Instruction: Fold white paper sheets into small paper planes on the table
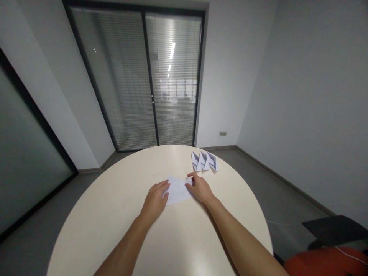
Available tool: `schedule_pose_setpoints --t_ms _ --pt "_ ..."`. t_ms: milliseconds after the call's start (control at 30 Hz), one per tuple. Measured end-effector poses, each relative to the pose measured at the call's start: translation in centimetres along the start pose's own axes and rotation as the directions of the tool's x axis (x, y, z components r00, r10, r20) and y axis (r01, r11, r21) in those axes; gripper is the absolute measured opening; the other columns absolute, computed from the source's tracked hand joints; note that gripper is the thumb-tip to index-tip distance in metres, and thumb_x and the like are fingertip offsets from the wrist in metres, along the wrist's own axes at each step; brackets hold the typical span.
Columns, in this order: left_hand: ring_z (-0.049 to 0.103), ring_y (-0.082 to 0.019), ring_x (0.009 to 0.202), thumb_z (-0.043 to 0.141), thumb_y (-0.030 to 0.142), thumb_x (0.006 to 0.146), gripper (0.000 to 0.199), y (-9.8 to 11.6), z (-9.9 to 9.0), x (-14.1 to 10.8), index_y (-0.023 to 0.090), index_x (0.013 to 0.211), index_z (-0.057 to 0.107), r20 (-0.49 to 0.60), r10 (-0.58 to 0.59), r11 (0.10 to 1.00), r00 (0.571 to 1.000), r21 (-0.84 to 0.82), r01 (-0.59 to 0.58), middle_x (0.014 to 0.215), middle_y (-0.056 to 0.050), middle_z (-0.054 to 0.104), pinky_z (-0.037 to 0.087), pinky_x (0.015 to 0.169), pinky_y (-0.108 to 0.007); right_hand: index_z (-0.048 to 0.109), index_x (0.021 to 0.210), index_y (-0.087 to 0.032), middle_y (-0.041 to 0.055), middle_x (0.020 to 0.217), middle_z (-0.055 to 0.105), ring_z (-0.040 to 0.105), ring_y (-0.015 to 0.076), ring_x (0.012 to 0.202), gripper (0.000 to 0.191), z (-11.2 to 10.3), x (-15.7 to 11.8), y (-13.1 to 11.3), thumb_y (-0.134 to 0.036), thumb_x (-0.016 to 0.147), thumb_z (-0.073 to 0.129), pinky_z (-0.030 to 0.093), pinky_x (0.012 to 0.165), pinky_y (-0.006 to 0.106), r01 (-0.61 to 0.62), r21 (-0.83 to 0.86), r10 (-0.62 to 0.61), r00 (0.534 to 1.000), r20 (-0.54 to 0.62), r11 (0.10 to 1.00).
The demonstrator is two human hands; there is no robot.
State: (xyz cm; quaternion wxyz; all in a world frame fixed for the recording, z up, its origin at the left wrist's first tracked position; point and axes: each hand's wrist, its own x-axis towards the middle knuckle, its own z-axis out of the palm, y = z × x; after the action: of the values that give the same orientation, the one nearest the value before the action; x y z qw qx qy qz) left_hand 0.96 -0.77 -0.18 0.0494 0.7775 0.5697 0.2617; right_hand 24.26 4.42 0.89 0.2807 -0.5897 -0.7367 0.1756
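While both bare forearms reach over the pale round surface (115, 218), the left hand (155, 197) lies palm down at the left side of a white paper sheet (177, 190), thumb and fingers apart. The right hand (202, 188) is at the sheet's opposite side, thumb and forefinger parted at their tips; whether it grips the edge, I cannot tell. Between the hands, the paper lies on the surface. Thin paper will probably skid, so good handling calls for light, steady pressure from the left, with the right free to align edges before any pressing. Just beyond the right hand, three folded paper pieces (204, 161) stand close together near the far rim; a careless outward sweep could knock them. Farther off are glass doors (138, 80) with blinds.
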Motion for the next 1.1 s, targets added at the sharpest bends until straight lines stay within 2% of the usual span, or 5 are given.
schedule_pose_setpoints --t_ms 233,400,633,800,1100 --pt "0.053 -0.027 0.137 0.053 0.030 0.096 0.041 1.0 0.7 -0.5 0.019 0.134 0.065 0.112 0.089 0.995 0.990 -0.062 -0.082 0.145 -0.011 0.059 0.038 0.118 -0.047 0.066 0.124 -0.016 0.0131 0.123 0.070 0.061 0.0270 0.117 0.039 -0.8 -0.4 -1.0 -0.019 0.085 0.065 0.044 0.103 0.037 0.231 -0.113 -0.236 0.971 -0.033 0.966" --pt "0.055 -0.026 0.133 0.055 0.028 0.094 0.038 1.0 0.8 -0.2 0.020 0.130 0.067 0.078 0.136 0.984 0.988 -0.128 -0.125 0.140 -0.010 0.063 0.040 0.117 -0.046 0.063 0.132 -0.022 0.0089 0.140 0.063 0.049 0.0278 0.138 0.036 -0.1 -1.4 -2.2 -0.026 0.099 0.047 0.034 0.116 0.048 0.489 -0.014 -0.479 0.859 0.180 0.872" --pt "0.054 -0.025 0.133 0.056 0.027 0.094 0.037 1.3 1.0 -0.4 0.020 0.128 0.066 0.030 0.144 0.981 0.989 -0.134 -0.139 0.139 -0.011 0.063 0.042 0.116 -0.045 0.047 0.150 -0.017 0.0137 0.158 0.042 0.032 0.0339 0.150 0.050 0.4 -1.7 -2.0 -0.031 0.102 0.041 0.026 0.120 0.059 0.408 -0.070 -0.366 0.872 0.324 0.910" --pt "0.052 -0.025 0.136 0.052 0.030 0.096 0.040 1.8 0.3 -0.4 0.019 0.132 0.065 0.099 0.095 0.994 0.990 -0.068 -0.089 0.144 -0.010 0.060 0.039 0.118 -0.043 0.054 0.144 -0.020 0.0132 0.155 0.047 0.035 0.0343 0.148 0.045 -0.7 -1.6 -1.8 -0.028 0.102 0.041 0.029 0.118 0.060 0.368 -0.135 -0.323 0.906 0.272 0.920" --pt "0.052 -0.027 0.137 0.048 0.034 0.100 0.038 2.3 -0.3 -0.4 0.025 0.134 0.064 0.109 0.008 0.998 0.994 0.068 -0.015 0.145 -0.011 0.059 0.028 0.120 -0.056 0.072 0.125 -0.025 0.0113 0.142 0.061 0.051 0.0287 0.135 0.033 -0.6 -1.3 -1.7 -0.029 0.097 0.054 0.032 0.117 0.049 0.483 -0.079 -0.458 0.863 0.214 0.872"
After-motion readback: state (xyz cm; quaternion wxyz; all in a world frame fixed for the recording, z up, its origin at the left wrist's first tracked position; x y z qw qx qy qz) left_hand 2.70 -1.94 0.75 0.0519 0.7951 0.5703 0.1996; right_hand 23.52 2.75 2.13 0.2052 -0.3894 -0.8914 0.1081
